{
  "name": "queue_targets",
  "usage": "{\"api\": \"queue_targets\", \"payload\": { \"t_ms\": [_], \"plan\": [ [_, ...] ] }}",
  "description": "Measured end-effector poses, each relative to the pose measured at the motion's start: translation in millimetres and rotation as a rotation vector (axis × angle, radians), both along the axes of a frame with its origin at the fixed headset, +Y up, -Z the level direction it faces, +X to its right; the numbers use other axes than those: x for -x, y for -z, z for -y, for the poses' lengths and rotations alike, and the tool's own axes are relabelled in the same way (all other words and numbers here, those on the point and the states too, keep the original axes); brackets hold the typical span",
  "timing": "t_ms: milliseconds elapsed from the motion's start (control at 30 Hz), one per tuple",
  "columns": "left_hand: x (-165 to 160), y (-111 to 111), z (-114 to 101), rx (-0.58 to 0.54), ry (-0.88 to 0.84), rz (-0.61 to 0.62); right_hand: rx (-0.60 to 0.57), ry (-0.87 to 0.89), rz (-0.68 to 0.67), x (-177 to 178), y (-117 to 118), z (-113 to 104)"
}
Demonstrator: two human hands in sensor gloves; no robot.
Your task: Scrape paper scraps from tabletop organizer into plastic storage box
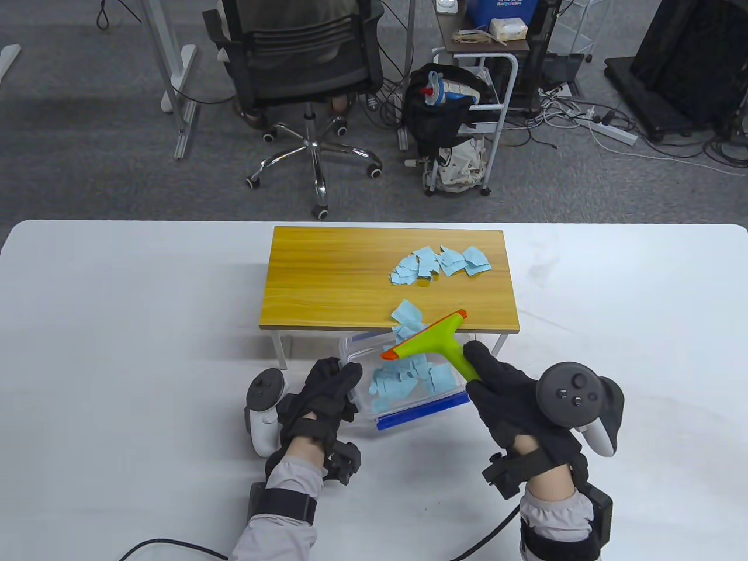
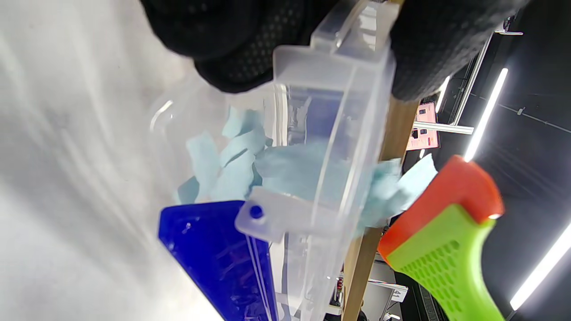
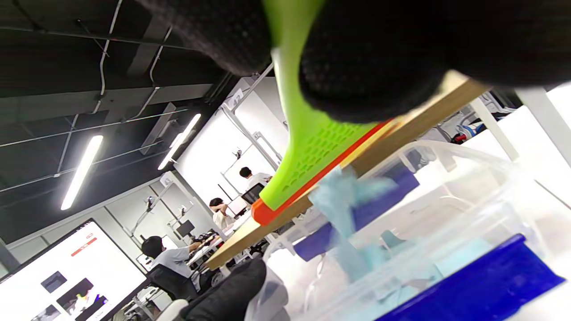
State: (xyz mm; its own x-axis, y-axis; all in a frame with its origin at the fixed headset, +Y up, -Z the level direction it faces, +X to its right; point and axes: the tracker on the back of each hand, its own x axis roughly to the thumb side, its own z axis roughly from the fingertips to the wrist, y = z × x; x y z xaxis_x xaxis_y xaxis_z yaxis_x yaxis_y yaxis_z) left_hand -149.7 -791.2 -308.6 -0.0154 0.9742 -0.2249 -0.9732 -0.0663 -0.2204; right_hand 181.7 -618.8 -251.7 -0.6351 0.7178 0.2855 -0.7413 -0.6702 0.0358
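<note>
A wooden tabletop organizer (image 1: 327, 280) stands on the white table; a cluster of blue paper scraps (image 1: 441, 263) lies at its back right. A few scraps (image 1: 407, 315) hang over its front edge. A clear plastic storage box (image 1: 359, 350) with blue latches (image 1: 421, 414) sits below that edge and holds several scraps (image 1: 403, 380). My left hand (image 1: 330, 388) grips the box's left end, also seen in the left wrist view (image 2: 339, 76). My right hand (image 1: 502, 391) grips the handle of a green scraper with an orange blade (image 1: 429, 336), its blade at the organizer's front edge (image 3: 312, 160).
An office chair (image 1: 304, 76) and a wheeled cart with bags (image 1: 461, 117) stand on the floor beyond the table. Cables lie at the far right of the floor. The white table (image 1: 117, 327) extends to both sides of the organizer.
</note>
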Motion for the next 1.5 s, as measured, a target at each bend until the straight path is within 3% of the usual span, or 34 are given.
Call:
{"api": "queue_targets", "payload": {
  "t_ms": [133,333,900,1033,1333,1500],
  "plan": [
    [0.3,0.0,-0.1,0.0,-0.001,-0.002,-0.04,0.011,0.007,1.1,-1.9,-2.1],
    [0.7,-0.2,-0.3,-0.002,-0.004,-0.004,-0.104,0.052,0.127,-6.2,4.7,7.8],
    [-1.4,-0.6,-0.3,0.01,0.0,0.006,-0.16,0.056,0.301,-13.4,18.4,20.8],
    [-4.7,-0.3,2.1,0.02,0.005,0.019,-0.134,0.094,0.345,-11.4,40.5,15.8],
    [-6.3,1.8,4.3,0.036,-0.005,0.024,-0.049,-0.043,0.383,7.6,104.5,-2.8],
    [-5.8,2.3,2.9,0.03,-0.01,0.025,0.002,-0.077,0.417,17.1,124.1,-6.4]
  ]
}}
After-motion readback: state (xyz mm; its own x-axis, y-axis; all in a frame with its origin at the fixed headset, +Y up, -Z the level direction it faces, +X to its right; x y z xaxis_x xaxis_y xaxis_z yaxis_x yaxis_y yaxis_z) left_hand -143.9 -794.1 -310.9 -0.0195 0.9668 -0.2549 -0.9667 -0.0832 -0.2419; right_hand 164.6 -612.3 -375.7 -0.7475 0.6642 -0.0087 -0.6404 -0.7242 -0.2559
